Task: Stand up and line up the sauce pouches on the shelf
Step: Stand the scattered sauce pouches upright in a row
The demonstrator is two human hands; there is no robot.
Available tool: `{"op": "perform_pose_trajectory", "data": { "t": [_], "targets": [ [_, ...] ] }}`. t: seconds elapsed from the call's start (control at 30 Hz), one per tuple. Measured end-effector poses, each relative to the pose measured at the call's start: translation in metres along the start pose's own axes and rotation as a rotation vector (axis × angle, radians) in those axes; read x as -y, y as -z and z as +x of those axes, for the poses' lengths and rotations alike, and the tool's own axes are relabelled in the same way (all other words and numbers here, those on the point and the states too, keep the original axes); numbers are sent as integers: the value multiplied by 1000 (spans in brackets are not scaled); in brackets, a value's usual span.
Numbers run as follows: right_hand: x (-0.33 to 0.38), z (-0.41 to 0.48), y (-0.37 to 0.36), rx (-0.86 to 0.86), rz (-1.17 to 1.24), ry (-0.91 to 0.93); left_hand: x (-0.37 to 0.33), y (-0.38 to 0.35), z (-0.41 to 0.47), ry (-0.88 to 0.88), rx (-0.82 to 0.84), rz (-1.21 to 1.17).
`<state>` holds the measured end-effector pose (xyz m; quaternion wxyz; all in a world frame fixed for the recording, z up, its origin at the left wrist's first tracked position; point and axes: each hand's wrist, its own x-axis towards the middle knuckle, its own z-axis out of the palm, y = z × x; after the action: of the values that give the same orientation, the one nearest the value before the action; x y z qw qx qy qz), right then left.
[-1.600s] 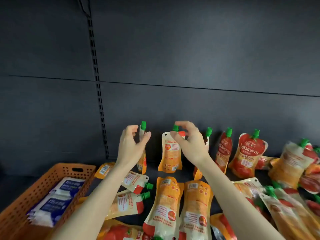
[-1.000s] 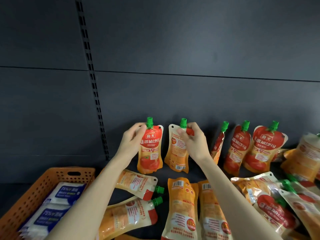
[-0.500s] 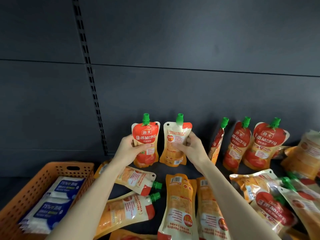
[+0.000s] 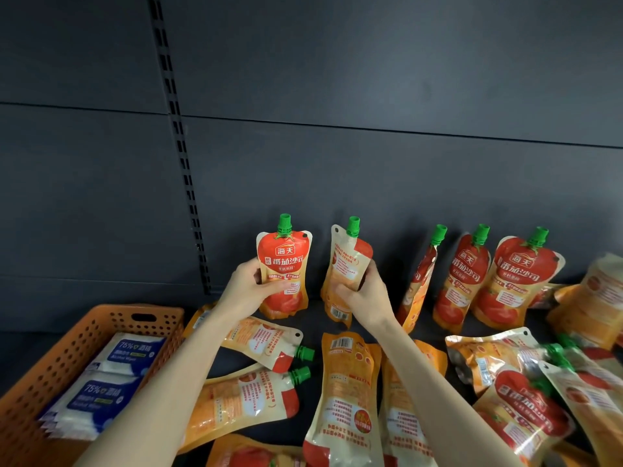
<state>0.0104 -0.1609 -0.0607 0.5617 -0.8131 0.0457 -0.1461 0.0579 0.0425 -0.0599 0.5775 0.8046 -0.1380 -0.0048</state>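
The left hand's fingers curl round the side of a red-fronted pouch, thumb across its label. The right hand's fingers squeeze the waist of a second pouch, which shows its printed back and is turned partly edge-on. Both pouches are upright, green caps at 12 o'clock, bases on or just above the dark shelf; which one, I cannot tell.

At 3 o'clock stand three more pouches, leaning a little. At 6 o'clock many pouches lie flat, just beside the wrists. At 8 o'clock sits an orange basket of wipe packs.

Risks, as I judge them: the soft bases may buckle on release, so either pouch could flop forward. A falling second pouch could knock the leaning neighbour at 3 o'clock and topple the row. It also faces backwards, so the line would look uneven. Withdrawing forearms could drag the flat pouches.
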Motion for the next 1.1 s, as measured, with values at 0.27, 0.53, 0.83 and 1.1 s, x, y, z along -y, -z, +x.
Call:
{"op": "perform_pose_trajectory", "data": {
  "t": [0.27,0.53,0.83,1.1],
  "targets": [
    [4,-2,16,327,823,-196,-1,1,-5,22,7,-85],
    [4,2,11,362,468,-109,-2,2,-8,26,13,-129],
    [4,5,8,177,171,-42,-2,-1,-6,27,0,-106],
    [-3,10,13,99,85,20,5,1,-3,26,13,43]
  ]
}}
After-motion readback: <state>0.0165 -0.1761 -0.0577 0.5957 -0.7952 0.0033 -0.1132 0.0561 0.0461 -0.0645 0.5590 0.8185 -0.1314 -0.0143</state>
